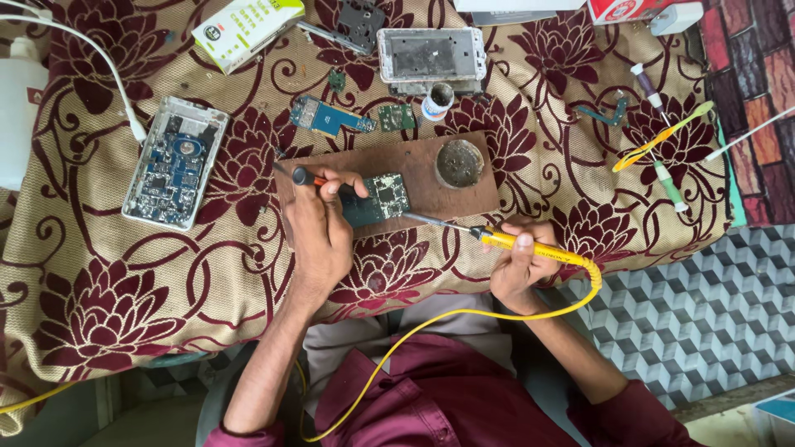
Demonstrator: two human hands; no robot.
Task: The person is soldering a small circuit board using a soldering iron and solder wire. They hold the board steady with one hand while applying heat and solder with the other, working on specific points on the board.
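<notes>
My right hand (522, 261) grips a yellow-handled soldering iron (530, 247); its metal tip reaches left to the lower right edge of a small green circuit board (381, 197). The board lies on a brown wooden block (439, 186). My left hand (319, 228) rests on the block's left part, pressing on the board, and holds a thin orange-and-black tool (305, 176) that points up and left. The iron's yellow cord (431, 323) loops down over my lap.
A round tin (460, 162) sits on the block's right end. On the floral cloth (108, 273) lie an opened phone (175, 161) with a white cable, a phone frame (431, 55), small boards (331, 116), a small pot (437, 99), a white-green box (244, 25), screwdrivers and a yellow tool (662, 136).
</notes>
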